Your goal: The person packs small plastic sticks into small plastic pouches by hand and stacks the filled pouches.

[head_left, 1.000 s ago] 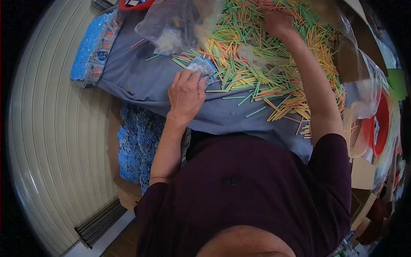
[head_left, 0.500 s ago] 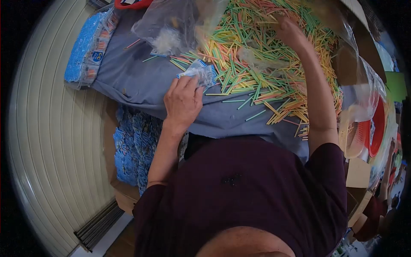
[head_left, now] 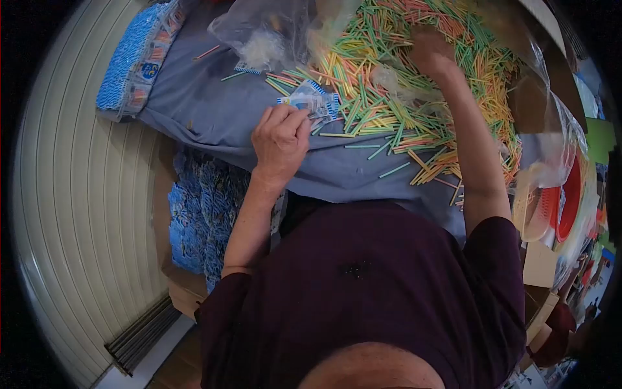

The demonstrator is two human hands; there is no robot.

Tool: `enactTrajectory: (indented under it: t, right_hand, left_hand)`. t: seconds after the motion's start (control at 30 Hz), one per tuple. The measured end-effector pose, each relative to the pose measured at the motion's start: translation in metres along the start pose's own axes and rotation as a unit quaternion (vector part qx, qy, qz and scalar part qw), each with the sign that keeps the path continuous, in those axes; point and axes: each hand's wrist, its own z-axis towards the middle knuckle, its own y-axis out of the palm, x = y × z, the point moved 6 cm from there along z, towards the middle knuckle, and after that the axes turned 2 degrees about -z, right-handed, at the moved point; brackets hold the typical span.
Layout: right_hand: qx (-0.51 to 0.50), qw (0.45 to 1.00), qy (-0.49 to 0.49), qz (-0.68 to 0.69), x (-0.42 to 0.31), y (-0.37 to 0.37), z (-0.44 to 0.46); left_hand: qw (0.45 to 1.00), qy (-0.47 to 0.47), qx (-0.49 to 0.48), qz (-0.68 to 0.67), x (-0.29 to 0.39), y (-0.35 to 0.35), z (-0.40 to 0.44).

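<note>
"What's that left hand (head_left: 280,141) holding?"

"Small blue-and-white packets (head_left: 322,106), fingers closed on their near edge, beside the heap of coloured sticks (head_left: 483,65)."

"And the right hand (head_left: 433,53)?"

"Down among the sticks; I can't tell whether it's gripping any."

"Around them?"

"Grey cloth (head_left: 207,97) underneath, a clear plastic bag (head_left: 259,24) beyond the packets, a blue pack (head_left: 126,65) at the far left."

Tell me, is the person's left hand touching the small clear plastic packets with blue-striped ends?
Touching. The head view shows the left hand curled over the near edge of the packets, with no gap showing.
</note>
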Motion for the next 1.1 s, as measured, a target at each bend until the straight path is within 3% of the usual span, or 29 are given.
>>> enactTrajectory:
  t: [0.03, 0.1, 0.13, 0.2, 0.23, 0.27, 0.3, 0.33, 0.37, 0.43, 0.47, 0.6, 0.67, 0.8, 0.87, 1.0, 1.1]
  right_hand:
    - [0.000, 1.000, -0.002, -0.001, 0.004, -0.003, 0.000]
    - [-0.113, 0.977, 0.046, 0.172, 0.021, -0.002, -0.001]
    - [-0.112, 0.978, 0.049, 0.170, 0.028, 0.007, -0.002]
    - [0.127, 0.910, -0.044, 0.392, 0.033, -0.011, 0.001]
    - [0.053, 0.904, -0.014, 0.425, 0.038, -0.007, 0.006]
    - [0.052, 0.904, -0.012, 0.424, 0.042, -0.012, 0.004]
    - [-0.038, 0.831, 0.107, 0.545, 0.036, -0.027, -0.004]
    - [-0.125, 0.722, 0.222, 0.644, 0.031, -0.025, -0.013]
    - [-0.124, 0.721, 0.224, 0.644, 0.031, -0.020, -0.012]
    - [-0.083, 0.523, 0.202, 0.824, 0.016, -0.025, -0.010]
    - [-0.066, 0.574, 0.259, 0.774, 0.012, -0.036, -0.016]
    - [-0.055, 0.578, 0.241, 0.778, 0.007, -0.032, -0.011]
    - [-0.050, 0.581, 0.226, 0.781, 0.008, -0.029, -0.010]
    - [-0.044, 0.585, 0.191, 0.787, 0.005, -0.021, -0.003]
    - [-0.036, 0.587, 0.175, 0.789, 0.001, -0.022, -0.001]
    - [-0.011, 0.597, 0.149, 0.788, 0.002, -0.030, -0.009]
    - [0.003, 0.603, 0.125, 0.788, 0.003, -0.034, -0.008]
  left_hand:
    - [1.000, -0.012, -0.006, -0.008, -0.002, -0.001, 0.001]
    - [1.000, -0.022, -0.011, -0.019, -0.004, -0.004, 0.006]
    - [0.999, -0.033, -0.039, -0.014, -0.005, -0.004, 0.008]
    - [0.997, -0.038, -0.067, -0.014, -0.007, -0.001, 0.013]
    - [0.996, -0.035, -0.076, -0.023, -0.009, 0.002, 0.014]
    - [0.995, -0.033, -0.086, -0.031, -0.011, 0.003, 0.012]
    - [0.995, -0.033, -0.089, -0.032, -0.014, 0.004, 0.010]
    - [0.990, -0.073, -0.084, -0.083, -0.020, 0.006, 0.009]
    - [0.981, -0.113, -0.078, -0.135, -0.026, 0.007, 0.008]
    - [0.973, -0.131, -0.061, -0.181, -0.028, 0.007, 0.007]
    - [0.961, -0.153, -0.043, -0.225, -0.030, 0.006, 0.006]
    - [0.948, -0.164, 0.016, -0.273, -0.033, -0.002, 0.009]
    - [0.957, -0.115, 0.052, -0.260, -0.028, -0.009, 0.015]
    - [0.939, -0.113, 0.038, -0.322, 0.002, 0.003, 0.034]
    - [0.879, -0.126, 0.021, -0.459, 0.011, 0.020, 0.043]
    - [0.888, -0.090, -0.007, -0.452, 0.022, 0.038, 0.061]
    - [0.861, -0.137, -0.026, -0.489, 0.021, 0.051, 0.069]
